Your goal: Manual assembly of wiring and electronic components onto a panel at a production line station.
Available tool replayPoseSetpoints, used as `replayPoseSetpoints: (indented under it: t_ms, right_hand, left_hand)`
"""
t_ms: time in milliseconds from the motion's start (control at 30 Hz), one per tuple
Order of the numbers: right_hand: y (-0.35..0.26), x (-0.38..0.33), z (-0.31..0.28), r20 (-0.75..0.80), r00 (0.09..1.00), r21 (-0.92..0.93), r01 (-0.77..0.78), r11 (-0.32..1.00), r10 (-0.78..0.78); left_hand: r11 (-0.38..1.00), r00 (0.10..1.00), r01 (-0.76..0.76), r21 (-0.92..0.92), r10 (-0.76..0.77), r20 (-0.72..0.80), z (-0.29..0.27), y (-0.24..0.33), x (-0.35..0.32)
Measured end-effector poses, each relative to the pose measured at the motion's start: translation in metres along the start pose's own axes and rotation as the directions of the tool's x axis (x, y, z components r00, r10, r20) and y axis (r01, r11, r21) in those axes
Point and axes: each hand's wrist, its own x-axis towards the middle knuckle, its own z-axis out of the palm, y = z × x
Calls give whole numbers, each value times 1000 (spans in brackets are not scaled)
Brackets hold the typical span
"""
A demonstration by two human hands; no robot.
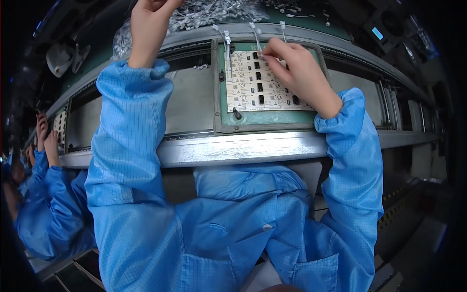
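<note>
Board (267,92): in the green tray (258,118).
Right hand (296,65): fingertips close together over it; cannot tell what they pinch.
Left hand (152,22): beside the wire pile (214,13); grip unclear.
Care: light, steady touch.

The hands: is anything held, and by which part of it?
Right hand: cannot be told; its fingertips are close beside a white cable. Left hand: cannot be told either; the picture's edge cuts off its fingers.

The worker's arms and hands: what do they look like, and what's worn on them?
Both sleeves are loose and blue, with a fine dark grid and gathered cuffs. The left hand and right hand wear no gloves.
</note>
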Motion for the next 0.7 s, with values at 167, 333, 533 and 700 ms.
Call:
replayPoseSetpoints:
  t_ms: [167, 333, 533, 700]
  right_hand:
    - [15, -2, 4, -89, 972, -233, 192, 953, -217]
    - [12, -3, 0, -19, 993, -197, 107, 975, -113]
    - [0, -4, -4, 39, 992, -339, 126, 932, -120]
    - [-10, -15, -12, 109, 984, -400, 176, 899, -144]
  left_hand:
    - [996, 994, 62, -68, -56, 96, 9, 20, -38]
    - [931, 946, 275, -241, -217, 241, 11, 27, -67]
    - [959, 924, 253, -127, -200, 327, 10, 43, -75]
    - [977, 933, -146, 157, 83, 350, 14, 36, -88]
